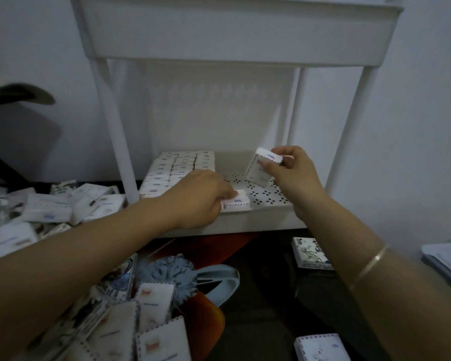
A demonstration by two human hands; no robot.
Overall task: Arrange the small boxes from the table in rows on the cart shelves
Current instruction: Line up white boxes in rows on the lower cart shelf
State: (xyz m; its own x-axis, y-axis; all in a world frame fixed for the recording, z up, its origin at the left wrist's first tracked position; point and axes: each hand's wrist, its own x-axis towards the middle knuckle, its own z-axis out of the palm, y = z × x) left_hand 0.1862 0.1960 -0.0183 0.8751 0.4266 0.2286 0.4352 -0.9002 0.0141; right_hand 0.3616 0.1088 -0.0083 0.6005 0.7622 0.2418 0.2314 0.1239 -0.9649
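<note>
- On the lower cart shelf [268, 203], the left hand [201, 199] pinched a small box [237, 202] at the front edge.
- Just above, the right hand [290, 175] gripped a tilted box [261, 169].
- Rows of boxes [179, 169] filled the shelf's left side.
- Loose boxes [50, 208] lay heaped further left.

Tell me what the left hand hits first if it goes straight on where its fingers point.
The left hand grips a small box; past it lies bare shelf floor, then probably the tilted box in the right hand. Depth is unclear.
</note>
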